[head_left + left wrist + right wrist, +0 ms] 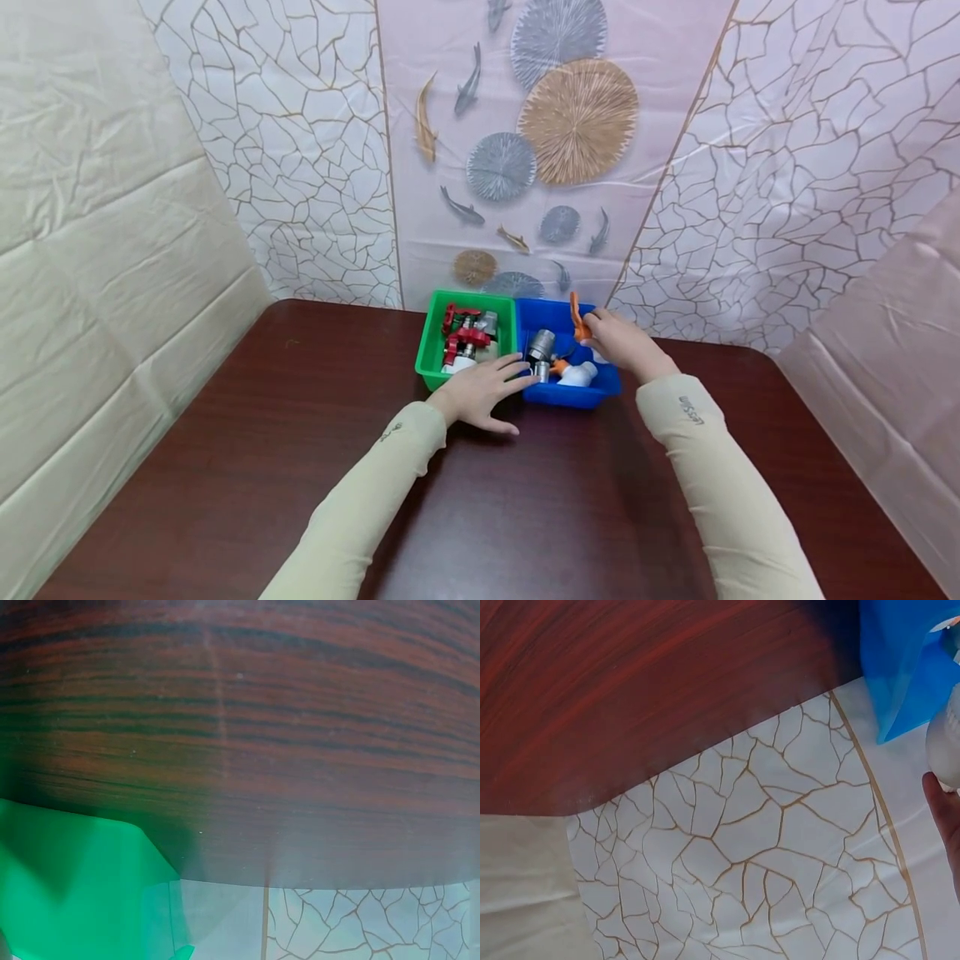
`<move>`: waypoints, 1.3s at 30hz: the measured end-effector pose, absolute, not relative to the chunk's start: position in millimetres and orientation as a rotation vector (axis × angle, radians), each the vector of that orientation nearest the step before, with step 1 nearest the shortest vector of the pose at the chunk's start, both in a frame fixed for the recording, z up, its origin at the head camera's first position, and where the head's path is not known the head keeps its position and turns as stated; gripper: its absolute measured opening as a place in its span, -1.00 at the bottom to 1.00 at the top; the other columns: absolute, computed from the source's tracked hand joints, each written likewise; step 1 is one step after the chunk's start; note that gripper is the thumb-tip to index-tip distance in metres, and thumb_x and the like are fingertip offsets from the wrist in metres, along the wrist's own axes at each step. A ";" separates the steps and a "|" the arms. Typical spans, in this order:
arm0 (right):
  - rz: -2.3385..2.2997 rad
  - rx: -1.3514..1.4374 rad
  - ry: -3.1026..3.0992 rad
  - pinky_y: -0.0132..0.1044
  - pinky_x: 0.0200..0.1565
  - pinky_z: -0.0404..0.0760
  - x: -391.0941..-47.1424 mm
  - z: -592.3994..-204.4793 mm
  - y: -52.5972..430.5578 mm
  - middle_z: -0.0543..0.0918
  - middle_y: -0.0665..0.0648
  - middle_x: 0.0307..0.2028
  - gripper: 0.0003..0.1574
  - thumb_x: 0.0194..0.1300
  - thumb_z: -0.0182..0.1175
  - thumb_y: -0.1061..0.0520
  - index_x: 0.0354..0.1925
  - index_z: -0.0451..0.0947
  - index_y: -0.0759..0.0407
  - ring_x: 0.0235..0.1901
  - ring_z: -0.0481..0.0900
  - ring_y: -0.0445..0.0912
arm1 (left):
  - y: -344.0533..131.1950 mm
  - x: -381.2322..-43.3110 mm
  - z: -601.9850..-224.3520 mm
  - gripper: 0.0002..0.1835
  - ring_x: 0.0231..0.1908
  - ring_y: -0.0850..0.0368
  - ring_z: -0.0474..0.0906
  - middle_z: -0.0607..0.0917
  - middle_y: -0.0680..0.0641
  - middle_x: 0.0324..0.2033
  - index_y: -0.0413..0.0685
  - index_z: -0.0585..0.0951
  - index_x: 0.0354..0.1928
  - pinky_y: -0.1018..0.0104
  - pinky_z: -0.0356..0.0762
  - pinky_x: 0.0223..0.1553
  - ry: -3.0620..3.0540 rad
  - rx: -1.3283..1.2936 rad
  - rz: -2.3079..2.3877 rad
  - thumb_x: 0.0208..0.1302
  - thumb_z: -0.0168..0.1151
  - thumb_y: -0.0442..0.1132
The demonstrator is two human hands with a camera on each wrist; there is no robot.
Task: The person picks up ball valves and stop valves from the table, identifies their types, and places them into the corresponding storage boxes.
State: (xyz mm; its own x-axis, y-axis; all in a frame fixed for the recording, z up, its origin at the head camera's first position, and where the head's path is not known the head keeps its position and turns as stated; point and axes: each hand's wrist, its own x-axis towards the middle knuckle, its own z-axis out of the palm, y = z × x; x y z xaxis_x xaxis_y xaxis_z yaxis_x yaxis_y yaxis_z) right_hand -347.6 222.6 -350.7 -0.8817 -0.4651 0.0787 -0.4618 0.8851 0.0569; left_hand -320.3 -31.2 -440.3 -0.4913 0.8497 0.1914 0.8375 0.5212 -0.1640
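My right hand (624, 343) is over the right side of the blue bin (562, 398) and grips a white plastic valve with an upright orange handle (576, 310). In the right wrist view, the valve's white body (946, 742) shows at the right edge with a fingertip against it. My left hand (483, 393) has its fingers spread across the near corners of both bins, holding nothing. Inside the blue bin are metal fittings (541, 344) and another white valve (579, 375) with an orange part. Red-handled valves (469, 336) lie in the green bin (429, 354).
The two bins stand side by side at the far edge of the dark wooden table (480, 508). Right behind them hangs a patterned cloth (450, 225). Plain cloth walls (112, 250) close off both sides.
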 end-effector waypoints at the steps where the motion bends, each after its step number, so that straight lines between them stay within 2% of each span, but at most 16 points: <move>1: -0.048 0.711 -2.959 -0.10 -0.27 0.46 -349.6 -352.3 221.1 0.45 0.20 -0.28 -0.66 0.20 0.09 0.01 -0.19 0.43 0.26 -0.31 0.42 0.02 | -31.0 -320.4 -439.8 -0.06 0.34 0.02 -0.08 0.19 -0.03 0.28 0.20 0.04 0.33 0.16 0.15 0.24 -2.515 -1.425 0.071 -0.07 -0.11 0.49; 8: 0.085 0.650 -2.935 -0.08 -0.25 0.40 -364.4 -363.0 212.7 0.44 0.24 -0.28 -0.68 0.20 0.10 0.04 -0.21 0.40 0.28 -0.30 0.40 0.07 | -30.5 -320.0 -438.9 -0.06 0.33 0.02 -0.06 0.21 -0.04 0.27 0.18 0.07 0.33 0.15 0.17 0.23 -2.513 -1.429 0.061 -0.08 -0.09 0.49; 11: 0.132 0.602 -2.972 -0.07 -0.25 0.40 -367.8 -361.6 207.0 0.45 0.26 -0.28 -0.63 0.22 0.08 0.04 -0.15 0.39 0.31 -0.29 0.42 0.08 | -29.8 -320.8 -440.7 -0.06 0.33 0.03 -0.05 0.21 -0.03 0.27 0.19 0.07 0.33 0.16 0.17 0.23 -2.505 -1.422 0.057 -0.08 -0.12 0.50; 18: 0.199 0.446 -3.147 -0.02 -0.13 0.45 -371.6 -362.5 202.7 0.45 0.37 -0.12 -0.50 0.26 0.02 0.03 0.01 0.34 0.38 -0.14 0.46 0.15 | -27.5 -318.6 -440.7 -0.04 0.34 0.02 -0.07 0.20 -0.03 0.28 0.20 0.04 0.34 0.18 0.17 0.23 -2.516 -1.420 0.075 -0.08 -0.19 0.53; 22: 0.227 0.414 -3.194 -0.03 -0.12 0.44 -374.5 -367.8 199.9 0.48 0.39 -0.11 -0.52 0.27 0.00 0.03 -0.01 0.35 0.39 -0.12 0.47 0.16 | -30.6 -317.8 -437.6 -0.04 0.34 0.02 -0.07 0.20 -0.03 0.28 0.19 0.05 0.33 0.18 0.17 0.23 -2.525 -1.421 0.077 -0.08 -0.18 0.53; 32: 0.288 0.278 -3.299 -0.18 -0.30 0.42 -377.3 -377.0 180.2 0.55 0.35 -0.17 -0.55 0.32 -0.10 0.00 -0.08 0.45 0.34 -0.35 0.50 0.04 | -31.9 -320.8 -439.6 -0.05 0.33 0.02 -0.06 0.21 -0.04 0.27 0.18 0.07 0.33 0.17 0.17 0.23 -2.507 -1.422 0.072 -0.07 -0.16 0.52; 35: 0.323 0.223 -3.284 -0.15 -0.28 0.42 -379.4 -378.9 177.2 0.54 0.38 -0.16 -0.55 0.33 -0.13 0.00 -0.10 0.44 0.35 -0.31 0.51 0.08 | -32.3 -320.3 -438.9 -0.05 0.33 0.03 -0.06 0.21 -0.03 0.27 0.19 0.06 0.33 0.18 0.16 0.24 -2.511 -1.412 0.086 -0.07 -0.19 0.52; 39: 0.395 0.101 -3.306 -0.11 -0.20 0.44 -380.8 -381.9 178.0 0.46 0.41 -0.03 -0.47 0.34 -0.12 0.00 0.07 0.30 0.39 -0.16 0.50 0.14 | -32.6 -319.9 -438.5 -0.05 0.34 0.02 -0.07 0.20 -0.03 0.28 0.20 0.05 0.34 0.19 0.16 0.24 -2.519 -1.417 0.083 -0.07 -0.23 0.54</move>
State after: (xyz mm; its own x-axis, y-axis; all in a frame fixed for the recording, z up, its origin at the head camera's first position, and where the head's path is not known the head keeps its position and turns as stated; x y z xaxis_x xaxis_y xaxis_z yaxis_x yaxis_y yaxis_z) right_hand -380.8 178.0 -381.9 -0.9802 -0.0820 -0.1801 -0.0373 0.9704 -0.2387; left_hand -319.9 -32.6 -438.5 -0.4957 0.8479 0.1880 0.8336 0.5253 -0.1709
